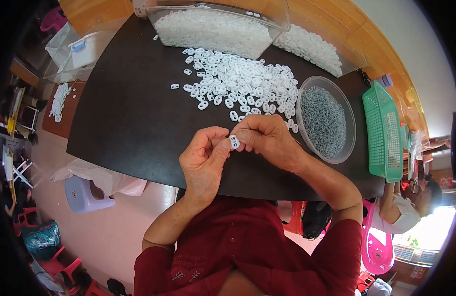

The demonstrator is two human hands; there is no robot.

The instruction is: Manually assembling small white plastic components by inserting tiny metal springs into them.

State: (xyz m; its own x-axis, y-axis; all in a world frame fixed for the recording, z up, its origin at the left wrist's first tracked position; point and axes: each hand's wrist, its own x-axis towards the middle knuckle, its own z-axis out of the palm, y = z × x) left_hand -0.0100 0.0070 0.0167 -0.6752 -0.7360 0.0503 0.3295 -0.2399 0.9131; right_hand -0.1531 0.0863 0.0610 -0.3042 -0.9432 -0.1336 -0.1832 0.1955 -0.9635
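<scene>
Head view shows both hands raised just above the near edge of the dark worktop [124,123], meeting over its middle so that the small piece between them sits square under the eyes. The left hand [204,160] pinches a small white plastic link [234,142] with thumb and forefinger, and the right hand [267,138] closes its fingertips on the same link from the other side; held this way, each hand can steady or press one end, which looks like the reason for the two-sided grip. The link is an oval, flat, glossy white piece with two small holes side by side, and it stands roughly upright between the fingertips, clear of the worktop. Just beyond the hands lies a loose heap of white links [238,81] of the same kind, spread within easy reach, probably so that one can be picked up without looking far. To the right of the heap, near the right hand, stands a round clear bowl [347,123] filled with small grey rings; its place beside the working hand suggests that these are taken one at a time. Farther back a large clear tub [280,15] holds many more white pieces, and another pile of them lies to its right. A green plastic basket [383,133] stands on edge at the right end of the worktop, well apart from the hands.
</scene>
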